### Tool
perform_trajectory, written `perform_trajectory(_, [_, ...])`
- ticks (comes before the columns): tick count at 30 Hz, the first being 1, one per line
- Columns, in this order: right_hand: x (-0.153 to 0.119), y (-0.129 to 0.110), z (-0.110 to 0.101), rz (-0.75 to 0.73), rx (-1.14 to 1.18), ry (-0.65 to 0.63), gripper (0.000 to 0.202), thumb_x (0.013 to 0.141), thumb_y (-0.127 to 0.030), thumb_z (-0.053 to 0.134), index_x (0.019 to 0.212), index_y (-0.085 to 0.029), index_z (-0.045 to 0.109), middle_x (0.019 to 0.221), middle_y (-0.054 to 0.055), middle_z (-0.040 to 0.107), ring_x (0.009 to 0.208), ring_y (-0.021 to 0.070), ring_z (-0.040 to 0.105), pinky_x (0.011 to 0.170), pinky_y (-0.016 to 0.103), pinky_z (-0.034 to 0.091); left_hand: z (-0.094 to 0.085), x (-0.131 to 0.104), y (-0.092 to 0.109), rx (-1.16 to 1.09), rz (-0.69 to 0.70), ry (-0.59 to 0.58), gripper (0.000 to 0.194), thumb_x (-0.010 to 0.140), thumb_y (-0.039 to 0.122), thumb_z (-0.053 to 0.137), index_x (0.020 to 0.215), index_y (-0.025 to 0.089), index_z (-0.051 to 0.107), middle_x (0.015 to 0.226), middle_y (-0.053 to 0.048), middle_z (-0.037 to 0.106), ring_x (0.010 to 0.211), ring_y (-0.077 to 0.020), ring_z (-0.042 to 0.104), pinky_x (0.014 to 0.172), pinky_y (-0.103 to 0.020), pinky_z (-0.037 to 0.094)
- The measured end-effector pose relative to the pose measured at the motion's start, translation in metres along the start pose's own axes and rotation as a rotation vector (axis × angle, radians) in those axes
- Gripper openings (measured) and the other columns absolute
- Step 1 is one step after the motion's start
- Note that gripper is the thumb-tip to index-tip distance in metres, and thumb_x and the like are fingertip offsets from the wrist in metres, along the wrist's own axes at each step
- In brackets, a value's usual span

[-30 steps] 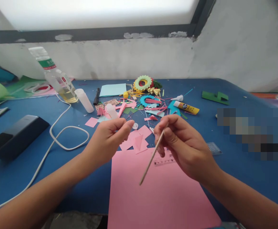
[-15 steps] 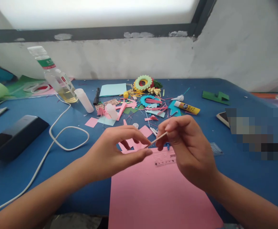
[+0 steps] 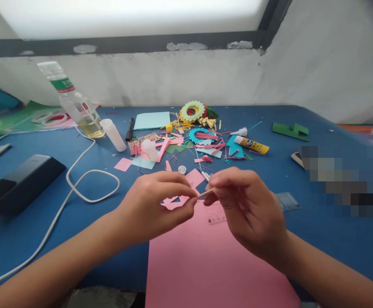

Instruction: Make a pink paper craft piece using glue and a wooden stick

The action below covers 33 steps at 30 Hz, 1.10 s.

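Note:
A thin pale stick (image 3: pixel 206 194) spans the small gap between my two hands. My left hand (image 3: pixel 160 205) pinches its left end between thumb and fingertips. The other end is held by my right hand (image 3: pixel 250 209), its thumb and fingers closed on it. Below them lies a large pink sheet (image 3: pixel 212 261) at the front edge of the table. A clear ruler (image 3: pixel 216 214) rests on the sheet's upper part, partly hidden by my right hand.
Paper scraps (image 3: pixel 163 149) and ring shapes (image 3: pixel 193 112) crowd the back middle. A yellow glue tube (image 3: pixel 253 145) lies right of them. At left are a bottle (image 3: pixel 77 105), a white cable (image 3: pixel 93 201) and a black device (image 3: pixel 29 182).
My left thumb and fingers have closed on the stick's end. My right hand has moved slightly left and down, and less of the stick shows between the hands.

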State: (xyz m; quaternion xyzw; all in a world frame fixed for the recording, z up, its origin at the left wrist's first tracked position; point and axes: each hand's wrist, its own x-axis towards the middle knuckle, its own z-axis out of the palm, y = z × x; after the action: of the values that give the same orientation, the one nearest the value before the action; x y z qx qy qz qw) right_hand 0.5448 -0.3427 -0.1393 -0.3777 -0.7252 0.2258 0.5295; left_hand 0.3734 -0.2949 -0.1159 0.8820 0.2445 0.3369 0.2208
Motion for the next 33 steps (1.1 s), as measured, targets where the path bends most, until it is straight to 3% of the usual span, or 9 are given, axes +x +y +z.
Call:
perform_trajectory(6, [0.0008,-0.0004,0.0012,0.032,-0.074,0.012,0.016,0.089,-0.01,0.043,0.097,-0.024,0.044,0.083,-0.002,0.056,0.064,0.0085,0.061,0.06,0.023,0.05,0.0006,0.0001,0.0005,0.079,0.074,-0.023,0.012,0.074,0.007,0.057,0.067,0.014,0.065,0.071,-0.003,0.067,0.065,-0.0094,0.06,0.058,-0.017,0.048])
perform_trajectory(11, [0.0029,-0.001,0.0008,0.15,0.009,0.042,0.014,0.091,-0.01,0.041,0.094,-0.024,0.043,0.07,-0.004,0.056,0.06,0.0088,0.062,0.058,0.022,0.052,-0.0031,0.0007,-0.0023,-0.004,0.044,-0.12,0.015,0.08,0.01,0.053,0.072,0.013,0.064,0.074,-0.004,0.065,0.062,-0.0075,0.057,0.055,-0.016,0.045])
perform_trajectory(17, [0.0048,-0.0012,0.0005,0.222,0.104,0.066,0.011,0.092,-0.013,0.04,0.092,-0.023,0.044,0.069,-0.005,0.055,0.059,0.0085,0.061,0.057,0.022,0.055,-0.0044,0.0012,-0.0035,-0.066,0.004,-0.164,0.018,0.084,0.013,0.049,0.074,0.013,0.064,0.076,-0.004,0.064,0.062,-0.0072,0.056,0.054,-0.015,0.045])
perform_trajectory(25, [0.0064,-0.0012,0.0006,0.191,0.089,0.076,0.01,0.091,-0.013,0.041,0.092,-0.022,0.045,0.071,-0.005,0.054,0.058,0.0069,0.062,0.055,0.019,0.054,-0.0047,0.0035,0.0012,-0.179,-0.132,-0.17,0.016,0.081,0.012,0.053,0.071,0.012,0.066,0.073,-0.002,0.065,0.059,-0.0042,0.056,0.048,-0.008,0.044])
perform_trajectory(33, [0.005,0.0001,0.0015,0.168,0.034,0.053,0.01,0.09,-0.011,0.042,0.092,-0.021,0.044,0.066,-0.005,0.058,0.058,0.0056,0.061,0.057,0.016,0.05,-0.0033,0.0014,-0.0003,-0.199,-0.163,-0.147,0.012,0.074,0.007,0.058,0.073,0.013,0.068,0.071,0.0,0.065,0.058,-0.004,0.057,0.051,-0.008,0.046])
